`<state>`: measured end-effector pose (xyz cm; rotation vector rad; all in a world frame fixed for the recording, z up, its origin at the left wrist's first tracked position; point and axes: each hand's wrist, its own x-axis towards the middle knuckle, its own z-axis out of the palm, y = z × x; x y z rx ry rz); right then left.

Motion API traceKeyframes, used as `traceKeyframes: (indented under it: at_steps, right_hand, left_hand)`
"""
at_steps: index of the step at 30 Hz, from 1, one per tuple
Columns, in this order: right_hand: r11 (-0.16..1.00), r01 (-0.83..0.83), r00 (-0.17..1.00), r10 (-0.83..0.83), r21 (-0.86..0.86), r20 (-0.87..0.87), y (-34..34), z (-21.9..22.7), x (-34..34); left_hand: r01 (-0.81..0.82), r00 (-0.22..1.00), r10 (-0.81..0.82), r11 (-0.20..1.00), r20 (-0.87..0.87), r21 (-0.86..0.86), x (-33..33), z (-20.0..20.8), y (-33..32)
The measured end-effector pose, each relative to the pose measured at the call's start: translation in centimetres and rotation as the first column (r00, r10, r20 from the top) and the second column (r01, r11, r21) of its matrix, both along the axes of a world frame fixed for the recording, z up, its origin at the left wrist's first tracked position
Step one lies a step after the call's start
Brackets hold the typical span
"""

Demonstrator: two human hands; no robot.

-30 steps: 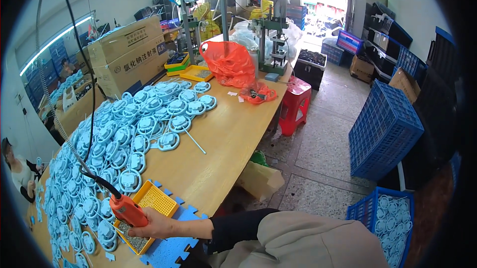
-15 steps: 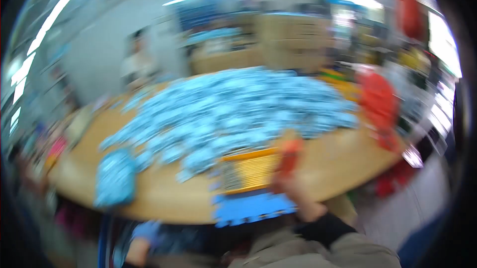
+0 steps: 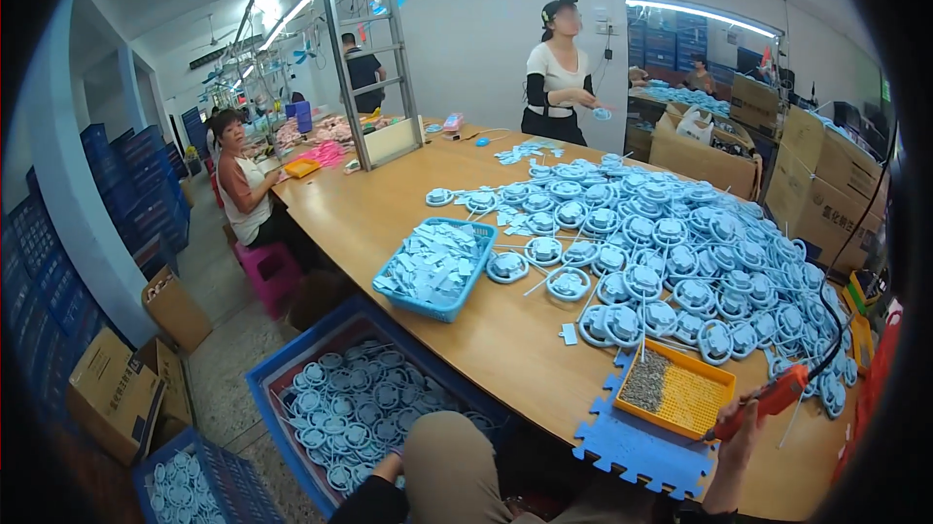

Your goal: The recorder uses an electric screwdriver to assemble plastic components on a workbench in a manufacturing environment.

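Note:
My right hand (image 3: 736,446) is wrapped round a red electric screwdriver (image 3: 771,400) with a black cord, beside an orange tray (image 3: 721,370). Small grey metal pieces, apparently screws (image 3: 645,380), lie in the tray's left part; a yellow perforated surface shows on its right. The tray rests on a blue foam mat (image 3: 632,446) with toothed edges. My left hand (image 3: 391,467) is low beside my knee, over the edge of a blue crate (image 3: 260,378) holding several light-blue round plastic parts (image 3: 355,407); its fingers are hidden.
A large pile of similar light-blue parts (image 3: 671,242) covers the table's right side. A blue basket (image 3: 449,307) of small flat pieces stands left of it. One person (image 3: 251,184) sits at the left edge; another (image 3: 562,77) stands behind the table. Cartons (image 3: 826,184) stand back right.
The view has swung left and become sharp, bringing the crate and basket into sight. My right hand still holds the screwdriver; my left hand is now beside the crate.

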<state>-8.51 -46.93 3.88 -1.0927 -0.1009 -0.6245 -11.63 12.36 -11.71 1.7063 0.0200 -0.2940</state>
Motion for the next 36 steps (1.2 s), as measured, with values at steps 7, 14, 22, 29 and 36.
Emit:
traceKeyframes:
  at_steps: [7,14,22,29,36]
  right_hand:
    - [0.982,0.131,0.99,-0.136,-0.137,-0.029,-0.6,-1.2,1.9]
    - [0.986,0.067,0.996,-0.074,-0.153,-0.043,1.7,-2.7,6.8]
    - [0.985,0.093,0.995,-0.098,-0.144,-0.027,0.5,-3.3,7.2]
    - [0.987,0.074,0.997,-0.074,-0.145,0.004,-0.9,-2.7,6.7]
    - [0.989,0.103,0.995,-0.101,-0.108,0.024,-3.0,-3.0,4.0]
  left_hand:
    - [-0.249,0.963,0.251,0.968,-0.094,0.039,-4.3,-3.2,2.0]
    - [-0.437,0.882,0.451,0.891,-0.134,0.121,-5.4,-4.1,3.9]
    - [-0.547,0.804,0.581,0.805,-0.125,0.227,-5.6,-3.2,4.6]
    - [-0.664,0.692,0.715,0.685,-0.099,0.299,-8.9,-3.0,4.0]
    - [-0.725,0.601,0.798,0.566,-0.041,0.394,-11.6,-1.3,3.6]
